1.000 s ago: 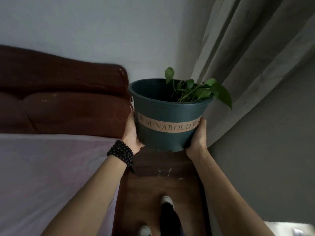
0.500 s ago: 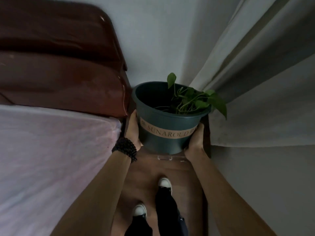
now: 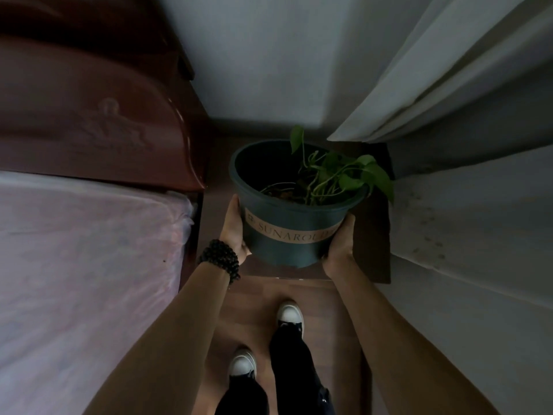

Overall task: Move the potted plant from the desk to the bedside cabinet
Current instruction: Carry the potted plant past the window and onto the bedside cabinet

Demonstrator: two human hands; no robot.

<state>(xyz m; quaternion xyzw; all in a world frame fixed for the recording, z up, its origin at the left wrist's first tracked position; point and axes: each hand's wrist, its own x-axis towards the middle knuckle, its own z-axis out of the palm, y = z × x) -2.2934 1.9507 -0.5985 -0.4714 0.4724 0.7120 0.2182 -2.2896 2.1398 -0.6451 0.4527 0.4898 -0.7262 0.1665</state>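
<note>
The potted plant (image 3: 291, 226) is a dark green plastic pot with a tan label band and a few green leaves leaning right. I hold it upright between both hands. My left hand (image 3: 235, 230), with a black bead bracelet on the wrist, presses its left side. My right hand (image 3: 339, 244) grips its lower right side. The pot is over the dark brown top of the bedside cabinet (image 3: 372, 235), which fills the gap between bed and curtain. Whether its base touches the top I cannot tell.
A dark red headboard (image 3: 98, 121) and a bed with a pale pink sheet (image 3: 83, 265) lie to the left. A grey curtain (image 3: 466, 145) hangs on the right, draping over the cabinet's far corner. My feet in white-toed shoes (image 3: 288, 314) stand on wooden floor.
The view has tilted further down and the pot has sunk lower over the cabinet top. Both hands keep the same grip on it.
</note>
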